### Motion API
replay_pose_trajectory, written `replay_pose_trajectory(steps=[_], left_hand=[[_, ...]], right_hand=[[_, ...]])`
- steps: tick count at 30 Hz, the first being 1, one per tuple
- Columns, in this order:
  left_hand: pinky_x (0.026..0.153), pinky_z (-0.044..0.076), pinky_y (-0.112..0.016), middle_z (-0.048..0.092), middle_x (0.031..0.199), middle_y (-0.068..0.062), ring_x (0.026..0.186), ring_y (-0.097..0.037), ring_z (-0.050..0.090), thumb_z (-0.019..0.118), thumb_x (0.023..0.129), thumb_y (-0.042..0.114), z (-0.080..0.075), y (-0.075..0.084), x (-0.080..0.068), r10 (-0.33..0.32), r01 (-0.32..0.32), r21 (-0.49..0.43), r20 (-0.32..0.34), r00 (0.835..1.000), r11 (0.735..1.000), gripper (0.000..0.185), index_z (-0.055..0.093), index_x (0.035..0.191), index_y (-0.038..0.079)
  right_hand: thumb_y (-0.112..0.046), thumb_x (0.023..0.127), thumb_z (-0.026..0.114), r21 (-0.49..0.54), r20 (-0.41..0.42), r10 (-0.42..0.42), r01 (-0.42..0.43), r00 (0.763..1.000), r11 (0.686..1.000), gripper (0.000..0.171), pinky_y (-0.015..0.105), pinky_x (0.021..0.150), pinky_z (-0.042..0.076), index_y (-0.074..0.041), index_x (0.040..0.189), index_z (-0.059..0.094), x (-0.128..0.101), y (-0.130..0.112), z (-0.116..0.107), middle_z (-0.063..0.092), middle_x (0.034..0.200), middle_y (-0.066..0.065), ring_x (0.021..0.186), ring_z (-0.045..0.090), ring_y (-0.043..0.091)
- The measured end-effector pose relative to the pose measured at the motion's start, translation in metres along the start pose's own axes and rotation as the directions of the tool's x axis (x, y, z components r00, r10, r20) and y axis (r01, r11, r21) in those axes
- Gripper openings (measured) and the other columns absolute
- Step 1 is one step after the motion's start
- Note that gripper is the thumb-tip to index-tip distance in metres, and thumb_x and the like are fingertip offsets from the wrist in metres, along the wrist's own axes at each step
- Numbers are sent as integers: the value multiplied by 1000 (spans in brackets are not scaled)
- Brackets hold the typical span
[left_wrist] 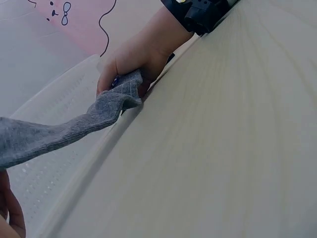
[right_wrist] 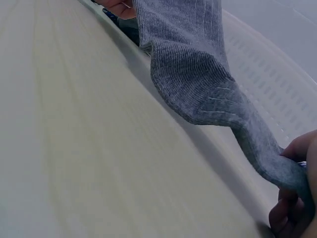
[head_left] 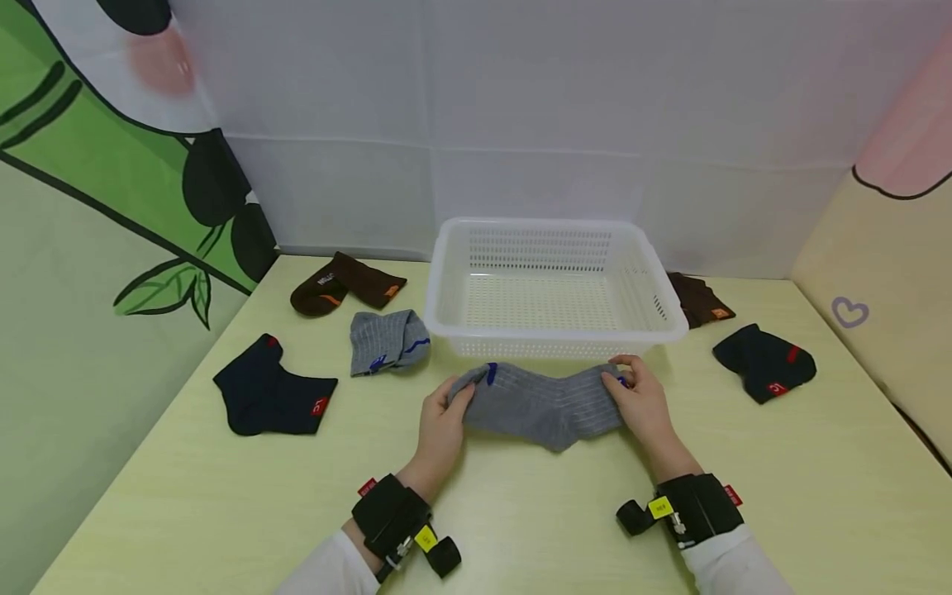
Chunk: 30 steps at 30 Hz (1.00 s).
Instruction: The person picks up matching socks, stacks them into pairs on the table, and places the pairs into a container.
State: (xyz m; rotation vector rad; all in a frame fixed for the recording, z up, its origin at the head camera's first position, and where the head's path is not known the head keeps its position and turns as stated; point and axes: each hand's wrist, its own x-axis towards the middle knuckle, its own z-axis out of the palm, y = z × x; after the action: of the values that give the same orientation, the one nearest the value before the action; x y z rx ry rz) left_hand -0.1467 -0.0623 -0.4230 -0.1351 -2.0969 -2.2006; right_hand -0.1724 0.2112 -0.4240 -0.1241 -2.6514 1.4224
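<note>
A grey ribbed sock (head_left: 543, 405) with blue marks is stretched between both hands just in front of the white basket (head_left: 446, 273). My left hand (head_left: 445, 417) pinches its left end, and my right hand (head_left: 640, 397) pinches its right end. The sock hangs slightly above the table, sagging in the middle (right_wrist: 198, 84). In the left wrist view the right hand (left_wrist: 133, 57) grips the sock's far end (left_wrist: 121, 94). In the right wrist view the right hand's fingertips (right_wrist: 297, 153) hold the near end, with the left hand (right_wrist: 116, 7) at the top.
Another grey sock (head_left: 387, 340) lies left of the basket. A brown sock (head_left: 345, 285) and a navy sock (head_left: 271, 388) lie further left. A brown sock (head_left: 699, 299) and a navy sock (head_left: 766, 362) lie on the right. The basket (left_wrist: 49, 104) holds nothing visible.
</note>
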Motion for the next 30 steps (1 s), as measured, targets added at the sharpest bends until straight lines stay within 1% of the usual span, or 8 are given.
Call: replay_pose_trajectory(steps=[2,5,7,12,17,20,26,30], left_hand=[[86,43,-28,61,95,-17,95,-20,58,44,98,10,-1,1,-2,-11,12,-20,29,1000,1000,27,59,98,-12],[104,35,-38,55,121,-30,119,-32,50,40,99,14,-3,1,-2,-49,50,-30,16,999,998,36,57,117,-12],[110,30,-40,53,130,-24,128,-30,45,39,101,18,-4,0,-2,-82,81,-50,-26,996,995,40,52,127,-9],[90,38,-25,59,102,-5,98,-8,52,41,102,20,-2,-4,3,-121,114,-59,-145,982,992,33,56,115,-5],[65,32,-24,42,77,0,65,-8,38,39,101,16,-4,-5,7,-152,156,9,-183,971,988,27,45,122,1],[57,28,-24,31,68,3,55,-8,27,38,101,14,-6,-5,11,-134,141,26,-184,974,990,26,41,125,5],[55,28,-21,30,68,2,54,-8,28,38,99,5,-10,-9,17,-84,83,-16,-172,981,996,9,41,108,4],[66,34,-22,44,81,-4,69,-11,39,39,96,-1,-9,-12,20,-55,69,111,-131,990,991,11,50,95,0]], right_hand=[[-17,94,57,-12,-18,-15,14,1000,1000,29,25,54,26,-2,118,53,0,0,0,33,60,-3,49,26,5],[-16,93,59,-29,-49,-22,20,999,999,29,25,55,27,-2,118,53,1,1,0,36,61,-3,49,27,5],[-16,92,61,-46,-73,-14,11,997,999,31,25,56,29,-3,119,52,1,0,0,42,63,-1,52,31,6],[-16,90,62,-81,-108,6,-15,994,997,34,26,59,34,-2,120,51,1,0,1,58,77,9,59,41,9],[-16,90,63,-92,-113,4,-14,994,996,33,26,57,35,-2,118,53,1,1,1,60,83,15,58,42,10],[-15,90,64,-97,-116,-3,-9,993,995,31,25,58,37,-1,116,54,0,1,1,61,84,17,59,44,8],[-14,89,64,-98,-122,-17,5,992,995,26,25,61,41,0,110,56,0,3,3,62,94,22,65,51,9],[-10,88,64,-111,-154,-43,26,987,994,21,24,59,40,1,104,56,0,4,3,61,97,22,64,49,8]])
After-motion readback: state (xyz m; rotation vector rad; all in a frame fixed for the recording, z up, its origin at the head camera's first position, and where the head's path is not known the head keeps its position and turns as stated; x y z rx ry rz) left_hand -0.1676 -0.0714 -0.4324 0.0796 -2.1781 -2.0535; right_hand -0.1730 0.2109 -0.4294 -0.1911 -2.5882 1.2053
